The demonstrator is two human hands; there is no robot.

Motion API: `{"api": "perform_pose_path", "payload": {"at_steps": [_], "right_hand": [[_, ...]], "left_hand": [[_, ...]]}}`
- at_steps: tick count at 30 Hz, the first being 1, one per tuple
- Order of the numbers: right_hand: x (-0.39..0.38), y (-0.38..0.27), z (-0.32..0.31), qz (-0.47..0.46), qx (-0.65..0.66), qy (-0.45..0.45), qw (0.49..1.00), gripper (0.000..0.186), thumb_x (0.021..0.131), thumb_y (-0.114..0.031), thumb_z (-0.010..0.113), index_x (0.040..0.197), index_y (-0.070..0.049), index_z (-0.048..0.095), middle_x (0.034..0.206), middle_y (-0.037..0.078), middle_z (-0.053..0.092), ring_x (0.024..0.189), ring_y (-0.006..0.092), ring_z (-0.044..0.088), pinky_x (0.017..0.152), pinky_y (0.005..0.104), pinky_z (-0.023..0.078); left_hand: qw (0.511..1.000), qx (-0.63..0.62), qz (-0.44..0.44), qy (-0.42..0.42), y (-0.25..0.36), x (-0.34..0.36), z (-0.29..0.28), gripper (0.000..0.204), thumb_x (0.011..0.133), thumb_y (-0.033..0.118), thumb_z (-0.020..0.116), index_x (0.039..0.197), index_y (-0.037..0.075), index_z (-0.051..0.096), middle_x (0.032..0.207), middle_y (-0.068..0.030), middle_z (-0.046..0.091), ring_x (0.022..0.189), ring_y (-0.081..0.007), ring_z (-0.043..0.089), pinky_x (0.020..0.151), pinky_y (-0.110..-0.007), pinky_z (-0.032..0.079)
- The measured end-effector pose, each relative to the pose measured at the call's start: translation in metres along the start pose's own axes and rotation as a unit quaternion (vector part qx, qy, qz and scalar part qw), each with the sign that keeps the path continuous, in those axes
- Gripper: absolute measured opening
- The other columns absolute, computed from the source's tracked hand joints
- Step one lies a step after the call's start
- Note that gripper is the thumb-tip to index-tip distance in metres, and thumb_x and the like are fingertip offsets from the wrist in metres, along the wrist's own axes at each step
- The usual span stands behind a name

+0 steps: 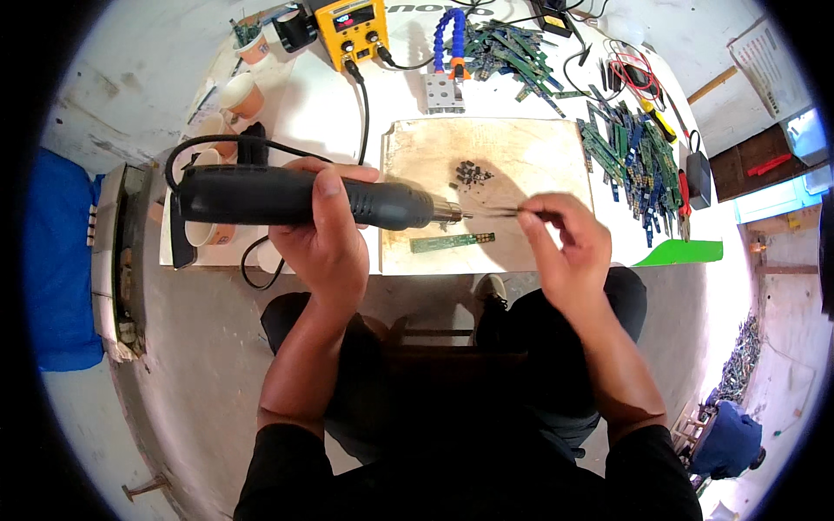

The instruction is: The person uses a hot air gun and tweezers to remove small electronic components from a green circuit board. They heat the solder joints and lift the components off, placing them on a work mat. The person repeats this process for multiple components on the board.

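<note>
Over the left edge of a wooden board (543, 161), a hot-air gun (274, 196), grasped in the left hand (323, 252), has its long axis left to right, nozzle (446, 212) rightward. A green circuit strip (453, 243) lies nearly parallel; the right hand (569, 243) pinches thin tweezers (504, 211), tips leftward.

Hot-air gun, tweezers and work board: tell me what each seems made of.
Hot-air gun: body seems matte black plastic, with moulded slots near its front; the nozzle looks metal, from its silvery shine.
Tweezers: probably dark metal, judging by the thin prongs; blur leaves the finish open.
Work board: likely wood or plywood, dull and unpolished, from its pale tan, blotchy surface.
</note>
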State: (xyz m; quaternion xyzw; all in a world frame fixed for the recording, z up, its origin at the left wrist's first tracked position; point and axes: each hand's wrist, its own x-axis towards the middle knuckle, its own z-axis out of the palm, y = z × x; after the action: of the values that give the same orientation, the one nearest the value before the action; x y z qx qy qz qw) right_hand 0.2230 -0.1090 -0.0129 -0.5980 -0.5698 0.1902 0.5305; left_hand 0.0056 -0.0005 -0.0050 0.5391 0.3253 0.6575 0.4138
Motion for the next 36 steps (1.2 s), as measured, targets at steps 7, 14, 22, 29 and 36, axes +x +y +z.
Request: {"api": "perform_pose_path", "payload": {"at_steps": [7, 14, 22, 29, 36], "right_hand": [[-0.060, -0.011, 0.035, 0.180, 0.199, 0.075, 0.960, 0.014, 0.089, 0.001, 0.068, 0.104, 0.003, 0.067, 0.093, 0.008, 0.069, 0.084, 0.0095, 0.063, 0.073, 0.0208, 0.050], [-0.074, -0.023, 0.044, 0.269, 0.251, 0.099, 0.925, 0.015, 0.089, -0.001, 0.069, 0.103, 0.004, 0.067, 0.083, 0.008, 0.069, 0.072, 0.0103, 0.065, 0.065, 0.0228, 0.054], [-0.085, -0.027, 0.045, 0.376, 0.317, 0.078, 0.867, 0.012, 0.093, -0.008, 0.066, 0.097, 0.003, 0.065, 0.090, 0.014, 0.070, 0.076, 0.0182, 0.068, 0.070, 0.0300, 0.058], [-0.089, -0.024, 0.063, 0.405, 0.360, 0.120, 0.832, 0.012, 0.094, -0.010, 0.065, 0.097, 0.002, 0.064, 0.092, 0.013, 0.069, 0.080, 0.0197, 0.069, 0.072, 0.0297, 0.058], [-0.083, -0.027, 0.077, 0.400, 0.368, 0.145, 0.827, 0.013, 0.094, -0.010, 0.065, 0.099, 0.002, 0.064, 0.092, 0.012, 0.069, 0.081, 0.0187, 0.069, 0.072, 0.0294, 0.057]], "left_hand": [[0.994, -0.101, -0.044, 0.014, 0.008, 0.002, 0.003, 0.015, 0.095, 0.012, 0.057, 0.103, 0.000, 0.053, 0.081, -0.0144, 0.069, 0.075, -0.0115, 0.063, 0.075, -0.025, 0.050], [0.995, -0.096, -0.037, 0.011, 0.008, 0.003, -0.001, 0.013, 0.096, 0.010, 0.057, 0.102, -0.001, 0.053, 0.081, -0.0137, 0.069, 0.073, -0.0115, 0.063, 0.069, -0.023, 0.050], [0.997, -0.069, -0.012, 0.013, 0.009, 0.005, -0.003, 0.011, 0.097, 0.010, 0.057, 0.096, -0.001, 0.056, 0.079, -0.0122, 0.069, 0.072, -0.0105, 0.063, 0.067, -0.022, 0.049], [0.996, -0.085, -0.023, 0.010, 0.013, 0.006, -0.006, 0.013, 0.096, 0.010, 0.058, 0.096, -0.002, 0.055, 0.079, -0.0123, 0.069, 0.071, -0.0100, 0.062, 0.067, -0.023, 0.049], [0.998, -0.062, 0.018, 0.010, 0.007, 0.007, -0.006, 0.018, 0.099, 0.019, 0.055, 0.099, 0.000, 0.054, 0.077, -0.0110, 0.069, 0.060, -0.0069, 0.057, 0.052, -0.019, 0.043]]}}
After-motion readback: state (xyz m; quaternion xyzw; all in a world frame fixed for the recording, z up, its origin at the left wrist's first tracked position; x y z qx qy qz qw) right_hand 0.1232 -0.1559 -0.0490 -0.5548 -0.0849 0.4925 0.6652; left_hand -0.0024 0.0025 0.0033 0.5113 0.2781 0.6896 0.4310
